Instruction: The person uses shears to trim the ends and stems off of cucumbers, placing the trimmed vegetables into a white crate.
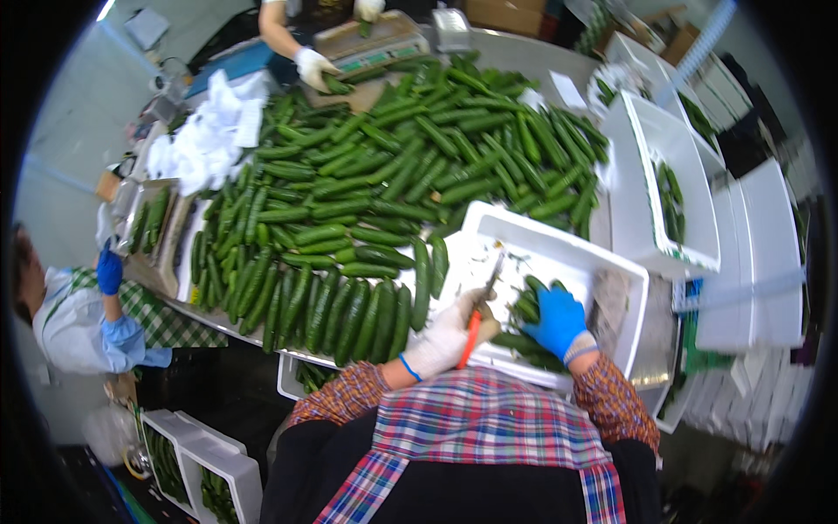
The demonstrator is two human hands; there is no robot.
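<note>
My left hand (452,331), in a white knit glove, holds scissors (472,331) with an orange-red handle. Their metal blades point away from me over a white foam box (556,239). Inside that box, my right hand (560,321), in a blue glove, closes over several small cucumbers (526,304); its fingertips are partly hidden. More cucumbers (530,350) lie below this hand, near the box's front wall. Small green trimmings (517,261) are scattered on the box floor. Left of the box, cucumbers (353,321) lie side by side in a row along the table's front edge.
A large heap of cucumbers (406,150) spreads across the metal table. White cloths or gloves (209,131) lie at the left. Across the table, a person's gloved hand (314,69) holds cucumbers beside a scale (373,52). Another person (91,314) stands left. Foam boxes (661,190) stand right.
</note>
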